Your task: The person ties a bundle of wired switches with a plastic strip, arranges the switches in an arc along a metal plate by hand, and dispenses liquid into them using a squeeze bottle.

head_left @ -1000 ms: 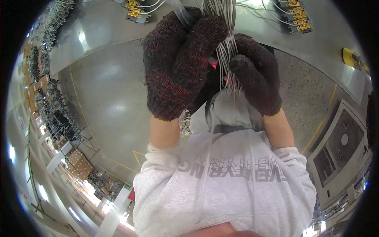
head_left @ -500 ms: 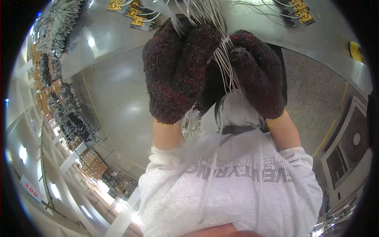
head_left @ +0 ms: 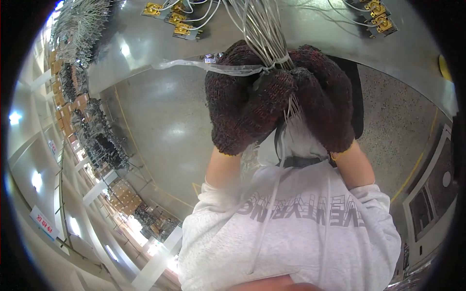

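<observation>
A thick bundle of grey-white wires [head_left: 262,34] runs down from the metal bench and between my gloved hands, its loose ends hanging toward my lap. My left hand [head_left: 250,109], in a dark knitted glove with red flecks, is closed against the bundle. From its fingers a clear plastic strip [head_left: 213,67] stretches out to the left. Opposite it, my right hand [head_left: 324,97], gloved alike, closes round the bundle from the other side. A pale band [head_left: 280,61] circles the wires just above both hands. The gloves hide the wires at the grip.
Gold-coloured connectors on dark blocks [head_left: 182,29] lie on the bench [head_left: 145,53], with more connectors [head_left: 382,23] at the right. Heaped wires [head_left: 80,31] sit at far left. A yellow object [head_left: 444,68] is at the right edge, above a grey machine with a round fan [head_left: 446,179].
My left hand has moved down and right, close against my right hand. The plastic strip, earlier rising blurred above the left hand, now extends left. The view has shifted slightly.
</observation>
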Demonstrator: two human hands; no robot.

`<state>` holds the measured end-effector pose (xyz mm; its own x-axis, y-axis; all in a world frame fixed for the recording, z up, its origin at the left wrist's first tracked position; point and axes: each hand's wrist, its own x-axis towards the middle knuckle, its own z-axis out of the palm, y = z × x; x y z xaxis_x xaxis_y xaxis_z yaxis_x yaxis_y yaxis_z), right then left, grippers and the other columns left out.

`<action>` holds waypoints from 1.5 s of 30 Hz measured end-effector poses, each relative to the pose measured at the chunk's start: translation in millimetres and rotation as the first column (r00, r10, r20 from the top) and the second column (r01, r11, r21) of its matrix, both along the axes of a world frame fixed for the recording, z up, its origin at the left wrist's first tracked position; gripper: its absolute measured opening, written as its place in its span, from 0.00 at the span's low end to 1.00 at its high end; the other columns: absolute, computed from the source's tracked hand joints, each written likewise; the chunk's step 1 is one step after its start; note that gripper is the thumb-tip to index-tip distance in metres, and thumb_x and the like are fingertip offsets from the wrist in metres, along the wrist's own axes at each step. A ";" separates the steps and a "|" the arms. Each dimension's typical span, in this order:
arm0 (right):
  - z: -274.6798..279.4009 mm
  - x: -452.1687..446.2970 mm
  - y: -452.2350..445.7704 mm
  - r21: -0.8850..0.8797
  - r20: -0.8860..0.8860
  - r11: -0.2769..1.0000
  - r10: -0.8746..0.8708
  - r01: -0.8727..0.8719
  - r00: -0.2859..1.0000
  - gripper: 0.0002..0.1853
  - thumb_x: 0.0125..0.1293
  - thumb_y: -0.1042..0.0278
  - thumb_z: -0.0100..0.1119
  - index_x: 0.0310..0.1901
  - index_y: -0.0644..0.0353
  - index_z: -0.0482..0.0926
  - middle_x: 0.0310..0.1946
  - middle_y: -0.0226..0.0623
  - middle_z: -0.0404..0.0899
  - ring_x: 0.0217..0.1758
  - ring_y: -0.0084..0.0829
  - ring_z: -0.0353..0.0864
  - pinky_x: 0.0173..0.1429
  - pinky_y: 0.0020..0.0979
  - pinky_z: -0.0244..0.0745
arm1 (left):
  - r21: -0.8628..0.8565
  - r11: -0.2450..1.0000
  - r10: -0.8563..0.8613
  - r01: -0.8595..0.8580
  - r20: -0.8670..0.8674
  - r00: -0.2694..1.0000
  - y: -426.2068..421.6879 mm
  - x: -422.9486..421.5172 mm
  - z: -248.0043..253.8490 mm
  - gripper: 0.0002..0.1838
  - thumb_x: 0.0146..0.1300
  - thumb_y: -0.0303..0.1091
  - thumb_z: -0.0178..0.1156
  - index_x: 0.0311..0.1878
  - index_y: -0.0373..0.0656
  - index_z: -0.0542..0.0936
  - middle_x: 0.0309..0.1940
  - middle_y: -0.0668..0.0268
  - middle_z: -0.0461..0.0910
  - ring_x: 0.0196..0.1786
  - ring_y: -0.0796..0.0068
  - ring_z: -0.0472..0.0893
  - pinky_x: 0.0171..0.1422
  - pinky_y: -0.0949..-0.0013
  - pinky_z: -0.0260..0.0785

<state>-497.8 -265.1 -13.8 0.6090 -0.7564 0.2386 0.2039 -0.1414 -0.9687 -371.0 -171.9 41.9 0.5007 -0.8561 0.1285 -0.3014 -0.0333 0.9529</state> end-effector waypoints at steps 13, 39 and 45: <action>2.5 -7.8 -9.7 -0.150 -0.039 0.987 0.056 -0.061 0.998 0.10 0.69 0.71 0.64 0.48 0.66 0.84 0.43 0.48 0.84 0.45 0.47 0.84 0.53 0.40 0.78 | 0.057 0.985 0.172 -0.163 -0.260 0.950 16.1 0.8 -21.4 0.25 0.59 0.17 0.72 0.60 0.29 0.79 0.47 0.56 0.86 0.46 0.67 0.87 0.50 0.63 0.84; -24.5 -56.2 -2.1 0.177 -0.307 0.936 0.347 -0.305 0.886 0.27 0.53 0.65 0.80 0.56 0.63 0.84 0.50 0.46 0.86 0.52 0.47 0.84 0.57 0.42 0.79 | 0.055 0.969 -0.221 0.239 -0.232 0.947 58.8 1.4 -102.9 0.24 0.59 0.30 0.74 0.59 0.34 0.81 0.50 0.57 0.86 0.49 0.67 0.86 0.56 0.64 0.80; -17.5 -37.2 -1.3 -0.130 -0.278 0.946 0.254 -0.298 0.926 0.26 0.53 0.68 0.81 0.54 0.64 0.85 0.47 0.46 0.87 0.47 0.47 0.87 0.53 0.40 0.81 | 0.051 0.963 -0.248 0.266 -0.232 0.941 54.6 -1.2 -105.2 0.23 0.61 0.31 0.73 0.59 0.35 0.81 0.50 0.57 0.86 0.49 0.67 0.85 0.56 0.64 0.79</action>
